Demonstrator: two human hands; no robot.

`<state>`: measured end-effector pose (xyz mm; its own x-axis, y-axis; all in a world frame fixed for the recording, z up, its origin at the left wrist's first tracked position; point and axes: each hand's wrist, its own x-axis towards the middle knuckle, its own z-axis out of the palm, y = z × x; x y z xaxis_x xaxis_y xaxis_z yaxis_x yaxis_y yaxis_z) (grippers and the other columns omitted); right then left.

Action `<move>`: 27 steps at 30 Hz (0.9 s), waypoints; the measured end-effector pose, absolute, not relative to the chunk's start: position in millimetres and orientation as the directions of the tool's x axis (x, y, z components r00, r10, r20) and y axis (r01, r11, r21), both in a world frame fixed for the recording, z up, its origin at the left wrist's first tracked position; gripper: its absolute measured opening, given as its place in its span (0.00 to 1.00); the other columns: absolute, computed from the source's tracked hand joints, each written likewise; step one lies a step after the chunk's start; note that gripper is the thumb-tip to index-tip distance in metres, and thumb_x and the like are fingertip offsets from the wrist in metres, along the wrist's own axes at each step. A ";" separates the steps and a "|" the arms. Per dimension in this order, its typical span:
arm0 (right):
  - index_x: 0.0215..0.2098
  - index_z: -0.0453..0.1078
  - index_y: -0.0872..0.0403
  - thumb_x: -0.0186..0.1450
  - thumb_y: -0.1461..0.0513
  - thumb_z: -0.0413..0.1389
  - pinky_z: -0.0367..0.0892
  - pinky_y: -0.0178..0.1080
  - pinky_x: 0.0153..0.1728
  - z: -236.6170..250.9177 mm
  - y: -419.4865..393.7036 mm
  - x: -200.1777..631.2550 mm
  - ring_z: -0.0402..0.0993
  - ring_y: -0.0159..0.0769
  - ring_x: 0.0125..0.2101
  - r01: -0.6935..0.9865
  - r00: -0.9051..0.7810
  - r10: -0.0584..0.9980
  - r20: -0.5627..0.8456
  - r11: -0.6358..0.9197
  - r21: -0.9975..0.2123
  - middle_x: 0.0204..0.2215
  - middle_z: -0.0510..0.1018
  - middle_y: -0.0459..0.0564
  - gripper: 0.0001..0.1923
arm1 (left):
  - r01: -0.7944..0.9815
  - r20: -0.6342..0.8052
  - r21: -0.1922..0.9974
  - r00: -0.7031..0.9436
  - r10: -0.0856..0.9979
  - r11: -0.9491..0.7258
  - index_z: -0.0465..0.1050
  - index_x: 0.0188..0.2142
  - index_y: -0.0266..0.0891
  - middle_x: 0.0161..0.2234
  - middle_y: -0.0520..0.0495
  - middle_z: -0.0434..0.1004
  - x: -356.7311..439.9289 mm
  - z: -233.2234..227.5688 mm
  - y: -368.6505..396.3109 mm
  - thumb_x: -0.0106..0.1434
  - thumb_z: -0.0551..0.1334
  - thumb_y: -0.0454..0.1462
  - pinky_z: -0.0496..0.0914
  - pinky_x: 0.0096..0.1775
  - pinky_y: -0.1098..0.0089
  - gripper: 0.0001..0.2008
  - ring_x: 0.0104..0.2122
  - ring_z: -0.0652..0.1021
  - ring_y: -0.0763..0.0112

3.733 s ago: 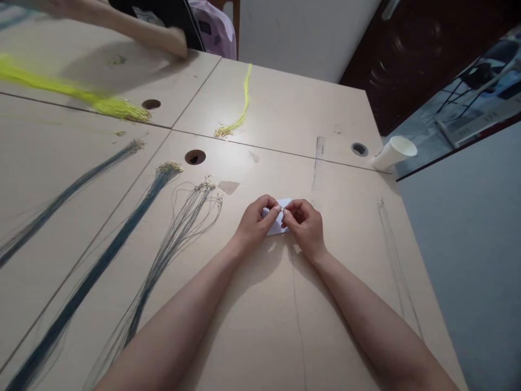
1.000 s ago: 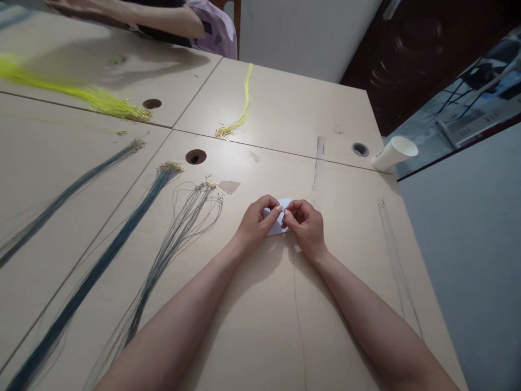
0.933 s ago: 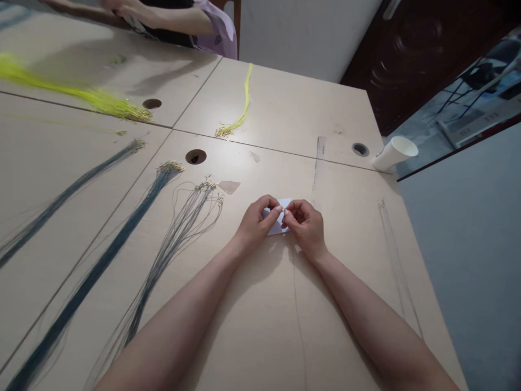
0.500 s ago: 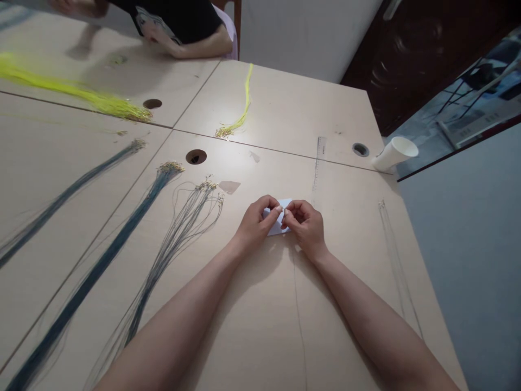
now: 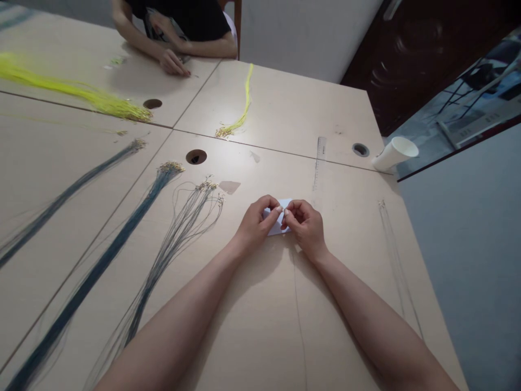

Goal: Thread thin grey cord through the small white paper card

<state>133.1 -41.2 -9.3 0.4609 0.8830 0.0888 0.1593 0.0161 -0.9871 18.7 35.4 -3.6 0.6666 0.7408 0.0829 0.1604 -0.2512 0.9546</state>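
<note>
Head view, centre of frame: left hand [image 5: 255,222] and right hand [image 5: 306,224] meeting fingertip to fingertip, both pinched shut on something tiny at the top of a thin grey cord [image 5: 298,312]; too small to identify. Cord running down from the fingertips to the lower edge of frame. Pale blue paper slip [image 5: 278,227] flat on the table [image 5: 285,114], directly under and between the two hands.

Left half: loose grey cords [image 5: 171,244] fanned just beside the left forearm, two dark blue cord bundles [image 5: 109,252] farther left.

Upper left: yellow cord bundle [image 5: 73,92], and another person's hand [image 5: 173,62] resting on the table.

Upper right: clear ruler [image 5: 318,160] and tipped white paper cup [image 5: 394,153] at the table edge.
</note>
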 end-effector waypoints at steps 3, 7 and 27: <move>0.29 0.63 0.53 0.58 0.63 0.52 0.64 0.33 0.22 -9.9 -41.3 133.7 0.69 0.29 0.18 0.156 0.452 0.888 0.090 0.021 -0.988 0.18 0.70 0.41 0.02 | 0.156 0.085 0.956 0.666 0.741 -0.250 0.64 0.29 0.37 0.25 0.54 0.64 18.6 -4.0 35.5 0.60 0.54 0.40 0.56 0.25 0.74 0.09 0.22 0.61 0.79; 0.30 0.63 0.53 0.59 0.62 0.52 0.64 0.33 0.22 -10.6 -41.4 134.0 0.69 0.28 0.18 0.156 0.443 0.891 0.096 0.029 -0.987 0.18 0.70 0.41 0.03 | 0.160 0.078 0.956 0.667 0.741 -0.245 0.64 0.29 0.37 0.24 0.54 0.64 18.4 -3.8 35.5 0.60 0.54 0.41 0.56 0.25 0.75 0.09 0.22 0.62 0.79; 0.28 0.64 0.54 0.57 0.63 0.54 0.64 0.32 0.21 -11.4 -40.5 132.4 0.69 0.28 0.18 0.164 0.493 0.860 0.128 0.053 -0.985 0.18 0.70 0.41 0.02 | 0.156 0.096 0.954 0.651 0.753 -0.257 0.64 0.28 0.36 0.24 0.54 0.64 19.4 -3.5 35.3 0.60 0.54 0.41 0.57 0.25 0.75 0.10 0.22 0.62 0.79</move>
